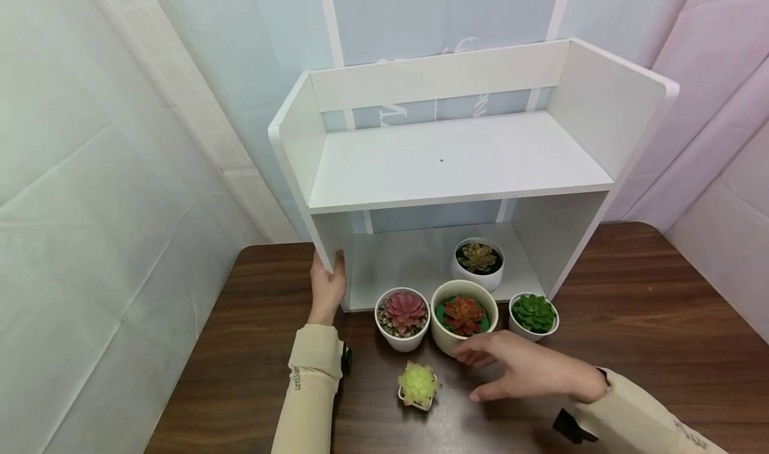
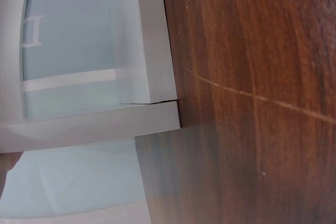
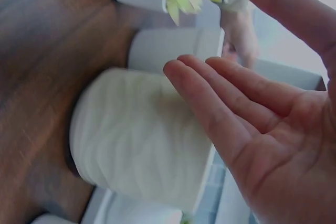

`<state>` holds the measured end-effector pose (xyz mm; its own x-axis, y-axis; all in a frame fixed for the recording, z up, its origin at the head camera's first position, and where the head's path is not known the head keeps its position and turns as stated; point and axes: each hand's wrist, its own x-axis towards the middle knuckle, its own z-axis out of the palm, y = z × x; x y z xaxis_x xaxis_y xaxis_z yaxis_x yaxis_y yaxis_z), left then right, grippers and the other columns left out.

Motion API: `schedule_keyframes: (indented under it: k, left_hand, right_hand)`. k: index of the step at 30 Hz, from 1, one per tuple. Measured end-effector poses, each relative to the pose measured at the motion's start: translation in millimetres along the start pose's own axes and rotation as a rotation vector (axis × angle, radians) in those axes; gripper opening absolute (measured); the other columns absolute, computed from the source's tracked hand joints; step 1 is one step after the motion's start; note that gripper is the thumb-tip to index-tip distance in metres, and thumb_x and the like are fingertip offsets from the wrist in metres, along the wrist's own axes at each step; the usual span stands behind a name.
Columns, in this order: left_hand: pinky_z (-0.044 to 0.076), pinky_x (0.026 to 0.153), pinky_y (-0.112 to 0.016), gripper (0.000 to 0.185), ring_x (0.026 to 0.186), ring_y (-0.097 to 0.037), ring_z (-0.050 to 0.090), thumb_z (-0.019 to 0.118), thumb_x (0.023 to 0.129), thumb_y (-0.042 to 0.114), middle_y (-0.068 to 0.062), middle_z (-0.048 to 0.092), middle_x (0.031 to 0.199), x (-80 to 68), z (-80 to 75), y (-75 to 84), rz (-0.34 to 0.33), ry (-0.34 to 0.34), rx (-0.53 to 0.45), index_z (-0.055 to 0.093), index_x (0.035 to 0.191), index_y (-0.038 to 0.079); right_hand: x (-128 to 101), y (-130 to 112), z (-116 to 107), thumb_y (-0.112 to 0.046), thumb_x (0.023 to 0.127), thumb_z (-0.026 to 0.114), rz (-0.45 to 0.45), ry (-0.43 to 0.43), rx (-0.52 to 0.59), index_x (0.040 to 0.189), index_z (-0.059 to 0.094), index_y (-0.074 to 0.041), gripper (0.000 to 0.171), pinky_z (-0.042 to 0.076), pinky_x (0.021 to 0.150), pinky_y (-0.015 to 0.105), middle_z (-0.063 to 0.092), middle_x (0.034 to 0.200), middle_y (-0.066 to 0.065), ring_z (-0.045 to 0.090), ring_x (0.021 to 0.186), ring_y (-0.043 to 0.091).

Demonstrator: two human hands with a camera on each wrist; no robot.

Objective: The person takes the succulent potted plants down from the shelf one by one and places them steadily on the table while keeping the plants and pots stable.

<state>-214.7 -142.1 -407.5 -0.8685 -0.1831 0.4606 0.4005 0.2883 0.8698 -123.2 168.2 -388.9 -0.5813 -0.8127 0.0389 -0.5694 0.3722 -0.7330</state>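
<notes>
Now – left hand grips shelf edge; right hand relaxed, maybe touching cream pot.

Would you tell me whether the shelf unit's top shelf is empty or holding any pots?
Empty: the top shelf shows only bare white board; the one shelved pot sits on the lower level.

A dark wood-grain table with a smooth, faintly glossy finish is seen, marked by a fine pale scratch. The shelf unit is made of smooth matt white board. The cream pot looks matt and faintly ribbed. Beige cloth sleeves are worn. Pale wrinkled sheeting is hung behind.
</notes>
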Motion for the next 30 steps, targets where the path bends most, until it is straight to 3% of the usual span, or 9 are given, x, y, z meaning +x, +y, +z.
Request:
schedule_keyframes:
  k: [7, 13, 19, 25, 30]
  left_hand:
    - [0.036, 0.101, -0.062, 0.041, 0.124, -0.051, 0.044, 0.044, 0.098, -0.003, -0.036, 0.046, 0.131, 0.5, 0.0, -1.9, -0.011, 0.001, -0.013, 0.035, 0.137, -0.012]
    - [0.037, 0.101, -0.061, 0.041, 0.124, -0.05, 0.044, 0.044, 0.098, -0.004, -0.033, 0.047, 0.131, 0.1, -0.5, -2.8, -0.021, 0.003, -0.019, 0.035, 0.137, -0.011]
    - [0.037, 0.101, -0.062, 0.041, 0.124, -0.051, 0.044, 0.044, 0.098, -0.003, -0.035, 0.046, 0.131, -0.1, -0.7, -2.2, -0.023, 0.009, -0.014, 0.035, 0.137, -0.012]
    - [0.037, 0.101, -0.062, 0.042, 0.124, -0.05, 0.044, 0.044, 0.098, -0.003, -0.034, 0.046, 0.132, 0.3, 0.1, -3.2, -0.034, 0.005, -0.013, 0.035, 0.138, -0.011]
    - [0.038, 0.101, -0.06, 0.041, 0.124, -0.047, 0.046, 0.044, 0.098, -0.003, -0.032, 0.047, 0.132, 0.8, 0.4, -2.9, -0.033, 0.006, -0.004, 0.036, 0.138, -0.008]
  right_hand:
    - [-5.5, -1.7, -16.3, -0.028, 0.085, 0.074, 0.022, 0.087, 0.014, 0.12, 0.06, 0.002, 0.048, 0.055, 0.081, 0.028, 0.068, 0.108, 0.012, 0.066, 0.098, 0.013]
    - [-9.2, -1.7, -27.6, -0.027, 0.087, 0.072, 0.029, 0.168, -0.007, 0.12, 0.061, -0.001, 0.043, 0.056, 0.078, 0.028, 0.07, 0.107, 0.009, 0.068, 0.093, 0.014]
    - [-8.7, -0.2, -36.3, -0.019, 0.085, 0.074, 0.048, 0.307, -0.053, 0.118, 0.062, 0.001, 0.04, 0.055, 0.078, 0.026, 0.069, 0.109, 0.013, 0.067, 0.092, 0.007]
    - [-7.0, 3.2, -43.3, -0.014, 0.086, 0.072, 0.176, 0.506, 0.027, 0.119, 0.063, 0.001, 0.037, 0.055, 0.077, 0.025, 0.068, 0.111, 0.017, 0.067, 0.092, 0.004]
    - [-6.7, 6.7, -49.4, -0.021, 0.088, 0.071, 0.31, 0.595, 0.057, 0.121, 0.062, 0.0, 0.04, 0.055, 0.075, 0.021, 0.066, 0.118, 0.019, 0.066, 0.094, 0.001]
